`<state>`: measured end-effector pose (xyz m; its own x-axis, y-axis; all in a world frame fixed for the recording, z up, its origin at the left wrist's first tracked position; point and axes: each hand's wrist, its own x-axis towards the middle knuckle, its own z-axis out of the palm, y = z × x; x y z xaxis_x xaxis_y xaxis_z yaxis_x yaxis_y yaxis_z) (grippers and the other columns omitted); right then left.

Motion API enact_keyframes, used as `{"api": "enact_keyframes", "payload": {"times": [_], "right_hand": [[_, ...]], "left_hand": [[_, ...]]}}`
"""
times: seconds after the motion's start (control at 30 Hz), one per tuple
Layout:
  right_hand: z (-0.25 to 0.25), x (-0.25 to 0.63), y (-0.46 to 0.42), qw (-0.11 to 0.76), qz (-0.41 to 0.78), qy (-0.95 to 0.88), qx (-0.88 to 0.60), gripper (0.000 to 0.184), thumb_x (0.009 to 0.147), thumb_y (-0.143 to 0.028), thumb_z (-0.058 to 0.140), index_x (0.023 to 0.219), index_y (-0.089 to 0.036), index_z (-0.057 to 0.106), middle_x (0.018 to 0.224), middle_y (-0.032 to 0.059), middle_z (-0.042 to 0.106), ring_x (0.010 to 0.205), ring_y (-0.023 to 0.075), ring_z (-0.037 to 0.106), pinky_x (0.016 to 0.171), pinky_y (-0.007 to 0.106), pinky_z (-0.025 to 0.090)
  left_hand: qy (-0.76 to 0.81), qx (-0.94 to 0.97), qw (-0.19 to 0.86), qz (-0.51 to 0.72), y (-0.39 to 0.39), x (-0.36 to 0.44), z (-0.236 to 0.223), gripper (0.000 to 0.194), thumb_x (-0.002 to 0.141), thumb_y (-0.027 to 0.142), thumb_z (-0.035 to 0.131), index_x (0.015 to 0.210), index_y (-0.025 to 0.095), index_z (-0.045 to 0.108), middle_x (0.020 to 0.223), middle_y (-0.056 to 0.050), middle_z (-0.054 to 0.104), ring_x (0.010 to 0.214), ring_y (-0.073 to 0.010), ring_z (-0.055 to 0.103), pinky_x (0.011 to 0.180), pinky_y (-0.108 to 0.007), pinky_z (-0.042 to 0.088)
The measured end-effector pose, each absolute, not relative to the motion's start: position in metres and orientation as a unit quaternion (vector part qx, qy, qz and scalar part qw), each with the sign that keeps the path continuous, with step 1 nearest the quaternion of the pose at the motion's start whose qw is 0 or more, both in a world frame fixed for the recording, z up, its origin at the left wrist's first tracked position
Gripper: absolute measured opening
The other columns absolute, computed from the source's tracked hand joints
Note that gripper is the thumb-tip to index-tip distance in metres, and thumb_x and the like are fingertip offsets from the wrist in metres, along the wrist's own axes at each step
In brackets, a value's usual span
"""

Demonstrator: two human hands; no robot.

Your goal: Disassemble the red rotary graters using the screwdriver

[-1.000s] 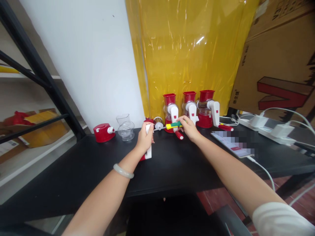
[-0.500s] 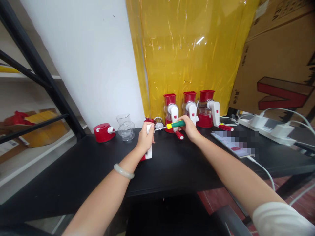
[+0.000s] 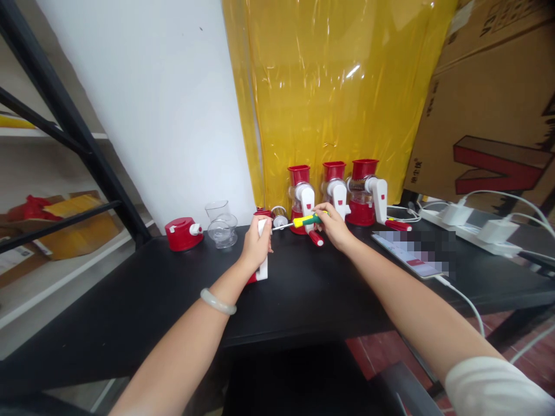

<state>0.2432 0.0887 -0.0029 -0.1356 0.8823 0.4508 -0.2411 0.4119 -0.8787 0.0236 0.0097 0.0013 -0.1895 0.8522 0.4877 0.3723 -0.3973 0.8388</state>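
My left hand [image 3: 255,245] is closed around a white crank handle [image 3: 262,267] with a red part, held upright on the black table [image 3: 143,300]. My right hand [image 3: 332,226] grips a green and yellow screwdriver [image 3: 303,221]. Its metal tip points left and meets the top of the white handle by my left fingers. A jade bangle [image 3: 218,301] sits on my left wrist.
Three red and white hand-crank grinders [image 3: 333,193] stand at the back against a yellow plastic sheet. A red base [image 3: 182,233] and a clear cup [image 3: 221,225] lie to the left. A phone [image 3: 407,254], chargers on a power strip [image 3: 468,228], cardboard box and black shelf frame surround.
The screwdriver has turned slightly in my right fingers while its tip stays at the handle. My left hand has not moved.
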Motion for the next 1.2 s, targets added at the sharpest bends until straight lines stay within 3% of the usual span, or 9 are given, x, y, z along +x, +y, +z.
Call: {"api": "enact_keyframes", "payload": {"times": [0.17, 0.3, 0.4, 0.57, 0.8, 0.9, 1.03, 1.2], "right_hand": [[-0.002, 0.243, 0.089, 0.609, 0.487, -0.570, -0.260, 0.034, 0.077, -0.052, 0.067, 0.090, -0.023, 0.055, 0.079, -0.0028, 0.056, 0.056, 0.0102, 0.053, 0.052, 0.026, 0.045], [0.002, 0.244, 0.083, 0.602, 0.450, -0.603, -0.267, 0.051, 0.088, -0.071, 0.045, 0.082, -0.022, 0.055, 0.059, -0.0023, 0.051, 0.049, 0.0127, 0.050, 0.050, 0.027, 0.043], [0.004, 0.244, 0.079, 0.586, 0.416, -0.633, -0.287, 0.055, 0.086, -0.076, 0.047, 0.076, -0.022, 0.053, 0.048, -0.0052, 0.042, 0.043, 0.0112, 0.042, 0.045, 0.025, 0.036], [0.002, 0.243, 0.082, 0.588, 0.442, -0.615, -0.285, 0.044, 0.079, -0.065, 0.063, 0.080, -0.022, 0.054, 0.058, -0.0061, 0.047, 0.045, 0.0085, 0.042, 0.043, 0.023, 0.030], [0.001, 0.243, 0.086, 0.593, 0.501, -0.575, -0.258, 0.031, 0.074, -0.047, 0.066, 0.090, -0.023, 0.054, 0.075, -0.0038, 0.054, 0.055, 0.0093, 0.051, 0.052, 0.025, 0.043], [0.002, 0.244, 0.084, 0.599, 0.488, -0.583, -0.252, 0.035, 0.078, -0.056, 0.062, 0.087, -0.023, 0.055, 0.074, -0.0024, 0.055, 0.056, 0.0107, 0.052, 0.052, 0.026, 0.044], [0.004, 0.246, 0.080, 0.587, 0.441, -0.621, -0.273, 0.054, 0.085, -0.076, 0.047, 0.077, -0.023, 0.054, 0.052, -0.0050, 0.044, 0.043, 0.0103, 0.042, 0.045, 0.027, 0.036], [0.004, 0.245, 0.079, 0.583, 0.426, -0.632, -0.283, 0.053, 0.077, -0.075, 0.061, 0.079, -0.022, 0.055, 0.057, -0.0057, 0.048, 0.044, 0.0091, 0.043, 0.045, 0.025, 0.034]], "left_hand": [[0.509, 0.605, 0.207, 0.576, 0.009, 0.024, 0.001, 0.032, 0.095, 0.053, 0.049, 0.108, 0.024, 0.053, 0.062, 0.007, 0.050, 0.044, -0.0122, 0.052, 0.040, -0.023, 0.049], [0.510, 0.606, 0.205, 0.575, 0.010, 0.024, 0.001, 0.031, 0.095, 0.052, 0.049, 0.107, 0.023, 0.053, 0.061, 0.007, 0.049, 0.044, -0.0119, 0.052, 0.041, -0.023, 0.049], [0.513, 0.598, 0.205, 0.580, 0.010, 0.024, 0.002, 0.032, 0.095, 0.053, 0.049, 0.106, 0.023, 0.053, 0.061, 0.007, 0.049, 0.044, -0.0112, 0.052, 0.041, -0.022, 0.048], [0.513, 0.594, 0.210, 0.583, 0.010, 0.024, 0.003, 0.032, 0.094, 0.053, 0.050, 0.106, 0.023, 0.053, 0.060, 0.008, 0.049, 0.044, -0.0107, 0.051, 0.041, -0.021, 0.047], [0.511, 0.600, 0.208, 0.580, 0.008, 0.025, 0.003, 0.032, 0.095, 0.053, 0.049, 0.106, 0.023, 0.054, 0.058, 0.008, 0.048, 0.044, -0.0114, 0.051, 0.041, -0.022, 0.049], [0.506, 0.599, 0.209, 0.584, 0.009, 0.025, 0.003, 0.033, 0.095, 0.054, 0.049, 0.106, 0.023, 0.054, 0.060, 0.007, 0.048, 0.044, -0.0109, 0.051, 0.041, -0.022, 0.049], [0.505, 0.597, 0.208, 0.587, 0.009, 0.024, 0.004, 0.034, 0.095, 0.055, 0.048, 0.106, 0.024, 0.054, 0.061, 0.007, 0.048, 0.044, -0.0106, 0.050, 0.041, -0.022, 0.049], [0.508, 0.592, 0.208, 0.589, 0.010, 0.024, 0.004, 0.034, 0.095, 0.055, 0.048, 0.106, 0.023, 0.054, 0.061, 0.008, 0.048, 0.043, -0.0107, 0.050, 0.040, -0.022, 0.049]]}}
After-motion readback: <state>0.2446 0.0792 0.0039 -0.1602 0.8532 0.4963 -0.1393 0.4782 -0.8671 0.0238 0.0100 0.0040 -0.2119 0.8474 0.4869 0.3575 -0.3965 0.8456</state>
